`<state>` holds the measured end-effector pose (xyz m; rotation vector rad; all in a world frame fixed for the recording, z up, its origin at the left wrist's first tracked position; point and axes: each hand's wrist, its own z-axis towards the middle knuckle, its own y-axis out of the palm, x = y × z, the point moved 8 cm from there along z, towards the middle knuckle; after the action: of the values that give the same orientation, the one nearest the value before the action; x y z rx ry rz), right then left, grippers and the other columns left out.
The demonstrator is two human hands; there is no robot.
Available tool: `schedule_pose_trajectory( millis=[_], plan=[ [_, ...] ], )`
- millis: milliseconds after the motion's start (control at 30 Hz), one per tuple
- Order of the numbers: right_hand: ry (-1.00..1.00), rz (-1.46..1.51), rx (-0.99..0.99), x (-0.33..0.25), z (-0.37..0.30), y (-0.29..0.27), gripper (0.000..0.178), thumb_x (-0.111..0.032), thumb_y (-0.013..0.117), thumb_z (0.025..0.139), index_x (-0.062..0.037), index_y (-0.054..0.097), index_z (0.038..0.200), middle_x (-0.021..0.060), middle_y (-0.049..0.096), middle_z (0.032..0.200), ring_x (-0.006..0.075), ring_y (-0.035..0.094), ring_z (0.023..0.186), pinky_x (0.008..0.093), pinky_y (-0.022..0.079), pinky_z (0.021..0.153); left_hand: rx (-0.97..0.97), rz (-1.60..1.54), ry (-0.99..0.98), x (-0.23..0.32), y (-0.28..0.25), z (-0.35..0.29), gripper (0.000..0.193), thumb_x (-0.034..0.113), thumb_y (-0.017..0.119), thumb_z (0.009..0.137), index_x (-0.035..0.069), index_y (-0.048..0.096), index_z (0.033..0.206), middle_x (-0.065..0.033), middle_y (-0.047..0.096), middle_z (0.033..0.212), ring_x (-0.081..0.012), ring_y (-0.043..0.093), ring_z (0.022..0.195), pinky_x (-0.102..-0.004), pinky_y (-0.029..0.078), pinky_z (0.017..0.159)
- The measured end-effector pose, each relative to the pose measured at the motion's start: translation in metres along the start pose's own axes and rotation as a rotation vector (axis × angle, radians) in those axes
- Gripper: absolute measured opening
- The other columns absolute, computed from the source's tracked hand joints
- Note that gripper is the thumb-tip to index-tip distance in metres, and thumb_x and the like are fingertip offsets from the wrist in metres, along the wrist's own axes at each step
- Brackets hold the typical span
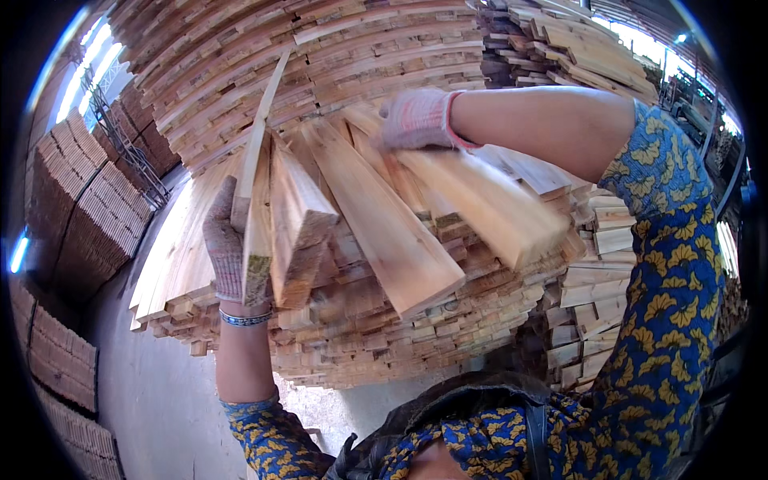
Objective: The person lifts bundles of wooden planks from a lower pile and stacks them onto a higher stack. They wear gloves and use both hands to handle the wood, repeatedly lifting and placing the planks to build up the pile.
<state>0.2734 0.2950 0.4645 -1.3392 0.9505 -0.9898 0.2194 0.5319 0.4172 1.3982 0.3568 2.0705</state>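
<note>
Both my hands wear pale knitted gloves. At the left, my left hand (226, 244) is closed round the side of a narrow wooden strip (261, 172) standing on edge; the strip hides part of its fingers. Against that strip leans a thicker wooden board (298, 212). My right hand (420, 120), smeared by motion, is closed at the far end of a wide board (488, 204), whose near end is blurred too. Between the hands, another loose board (380, 224) slopes toward me across the stack of boards (384, 340).
A tall wall of stacked lumber (320, 60) rises just behind the boards. Bundled board stacks (88, 204) stand at the left beyond a grey floor (160, 392). More piled boards (600, 280) lie at the right, near my right arm.
</note>
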Motion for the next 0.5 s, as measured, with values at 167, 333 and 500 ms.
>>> schedule_pose_trajectory(
  millis=[167, 333, 500],
  plan=[
    [-0.156, 0.373, 0.059, -0.052, 0.033, 0.013, 0.045, -0.038, 0.058, 0.084, -0.0086, 0.067, 0.116, 0.02, 0.069, 0.11, 0.0357, 0.066, 0.1, 0.0454, 0.05, 0.088, 0.017, 0.05, -0.002, -0.003, -0.01, 0.002, 0.04, 0.03, 0.046, 0.103, -0.001, 0.059, 0.125, -0.0151, 0.068, 0.111, -0.0239, 0.069, 0.096, -0.0351, 0.059, 0.085],
    [-0.381, 0.053, 0.0, -0.061, 0.076, 0.046, 0.037, -0.033, 0.067, 0.08, -0.0064, 0.073, 0.105, 0.0149, 0.071, 0.103, 0.0295, 0.065, 0.097, 0.0407, 0.052, 0.083, -0.102, -0.062, -0.172, -0.007, -0.01, 0.005, 0.039, 0.028, 0.047, 0.102, -0.002, 0.058, 0.125, -0.0152, 0.068, 0.113, -0.0248, 0.068, 0.099, -0.0375, 0.057, 0.092],
    [-0.182, 0.614, -0.003, -0.003, -0.023, -0.038, 0.033, -0.029, 0.065, 0.08, -0.0058, 0.072, 0.102, 0.0139, 0.07, 0.096, 0.0273, 0.065, 0.09, 0.0404, 0.051, 0.078, 0.05, 0.446, 0.097, 0.008, -0.035, 0.003, 0.048, 0.029, 0.04, 0.104, 0.002, 0.044, 0.143, -0.0165, 0.057, 0.132, -0.0255, 0.06, 0.115, -0.0374, 0.054, 0.097]
  ],
)
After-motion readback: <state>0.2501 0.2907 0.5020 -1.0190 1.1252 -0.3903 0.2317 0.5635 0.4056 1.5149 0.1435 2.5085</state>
